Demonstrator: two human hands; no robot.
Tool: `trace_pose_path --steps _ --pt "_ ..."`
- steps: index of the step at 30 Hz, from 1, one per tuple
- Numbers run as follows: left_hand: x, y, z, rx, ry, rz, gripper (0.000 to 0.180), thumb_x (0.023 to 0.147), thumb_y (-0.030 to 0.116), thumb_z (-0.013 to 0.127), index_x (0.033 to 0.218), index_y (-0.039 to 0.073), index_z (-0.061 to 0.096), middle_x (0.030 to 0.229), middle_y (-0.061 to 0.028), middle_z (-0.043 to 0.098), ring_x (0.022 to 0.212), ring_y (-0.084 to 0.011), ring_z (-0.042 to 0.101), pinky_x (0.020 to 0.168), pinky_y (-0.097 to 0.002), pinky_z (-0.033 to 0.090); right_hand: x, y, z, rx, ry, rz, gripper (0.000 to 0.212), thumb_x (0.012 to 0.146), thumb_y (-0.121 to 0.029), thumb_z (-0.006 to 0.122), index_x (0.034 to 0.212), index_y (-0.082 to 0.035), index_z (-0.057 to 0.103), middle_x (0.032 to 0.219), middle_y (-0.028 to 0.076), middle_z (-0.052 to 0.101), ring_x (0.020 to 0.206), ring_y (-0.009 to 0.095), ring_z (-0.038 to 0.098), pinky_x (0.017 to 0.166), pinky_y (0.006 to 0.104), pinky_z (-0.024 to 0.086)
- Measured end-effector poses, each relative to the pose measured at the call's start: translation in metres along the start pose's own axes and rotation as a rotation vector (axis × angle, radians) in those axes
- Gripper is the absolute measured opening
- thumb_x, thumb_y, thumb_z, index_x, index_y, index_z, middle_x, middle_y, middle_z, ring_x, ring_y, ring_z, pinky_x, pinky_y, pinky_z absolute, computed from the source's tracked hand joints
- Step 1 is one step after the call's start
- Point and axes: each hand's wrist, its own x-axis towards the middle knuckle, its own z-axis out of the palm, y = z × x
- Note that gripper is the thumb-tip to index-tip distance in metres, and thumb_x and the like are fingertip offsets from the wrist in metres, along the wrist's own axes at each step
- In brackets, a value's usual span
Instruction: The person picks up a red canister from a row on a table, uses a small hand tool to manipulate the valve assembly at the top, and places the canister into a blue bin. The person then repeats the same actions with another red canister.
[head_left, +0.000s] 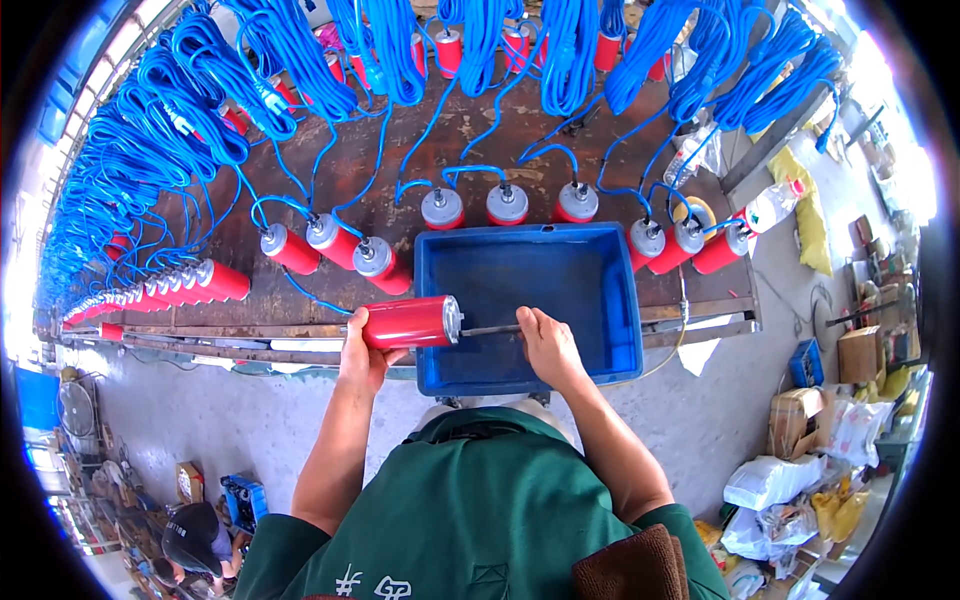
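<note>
The left hand (pixel 364 357) clasped 1 red cylinder (pixel 408 323) level, likely so its end faced the rod (pixel 492 330) the right hand (pixel 549 348) pinched above the blue bin (pixel 627 300).

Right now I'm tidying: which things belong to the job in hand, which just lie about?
Likely job: shiny red cylinder; thin dark rod; rectangular blue plastic tub; coiled blue cables.
Likely stray: open brown cardboard box; white plastic sack; yellow sack.

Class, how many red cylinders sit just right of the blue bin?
3: the inner cylinder nearest the bin, the middle cylinder and the outer cylinder. Others might be hidden.
</note>
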Motion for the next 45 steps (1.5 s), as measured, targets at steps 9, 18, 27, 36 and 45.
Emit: trace_pose_path --steps 9,18,27,36,45 --pt "0.003 -0.002 -0.007 0.011 -0.041 0.034 0.063 0.102 0.061 0.059 0.139 0.010 0.060 0.125 -0.0136 0.075 0.107 -0.0287 0.077 0.079 -0.0418 0.067 0.005 -0.004 -0.011 0.402 -0.317 0.369 0.065 0.113 -0.055 0.049 0.074 -0.003 0.054 0.061 0.005 0.057 0.061 0.017 0.058 0.059 0.0353 0.046" --pt "0.002 -0.003 -0.006 0.014 -0.047 0.042 0.065 0.099 0.065 0.060 0.137 0.013 0.059 0.128 -0.0098 0.074 0.112 -0.0279 0.075 0.088 -0.0419 0.064 0.005 0.007 -0.014 0.326 -0.301 0.152 0.036 0.112 -0.038 0.051 0.111 -0.003 0.057 0.086 0.014 0.065 0.070 0.022 0.065 0.062 0.0381 0.052" --pt "0.010 -0.001 -0.006 0.016 0.007 0.065 0.065 0.099 0.062 0.063 0.138 0.010 0.059 0.128 -0.0133 0.074 0.111 -0.0290 0.076 0.082 -0.0406 0.067 0.004 0.003 -0.018 0.085 -0.210 -0.139 0.040 0.111 -0.037 0.055 0.126 0.000 0.060 0.100 0.022 0.071 0.092 0.030 0.072 0.085 0.0434 0.057" --pt "0.008 -0.003 -0.004 -0.005 -0.040 0.101 0.064 0.100 0.063 0.062 0.136 0.010 0.060 0.128 -0.0118 0.074 0.110 -0.0282 0.076 0.080 -0.0388 0.067 0.015 -0.015 -0.003 0.752 -0.414 0.418 0.032 0.110 -0.019 0.053 0.138 -0.003 0.056 0.089 0.008 0.065 0.069 0.016 0.066 0.064 0.0340 0.055" --pt "0.006 -0.002 0.000 0.014 -0.032 0.112 0.066 0.100 0.064 0.061 0.137 0.009 0.059 0.127 -0.0131 0.074 0.108 -0.0280 0.077 0.078 -0.0382 0.068 0.007 0.002 -0.037 -0.289 -0.081 -0.731 0.038 0.103 -0.029 0.070 0.136 -0.009 0.067 0.141 0.015 0.061 0.118 0.036 0.066 0.099 0.0438 0.057"
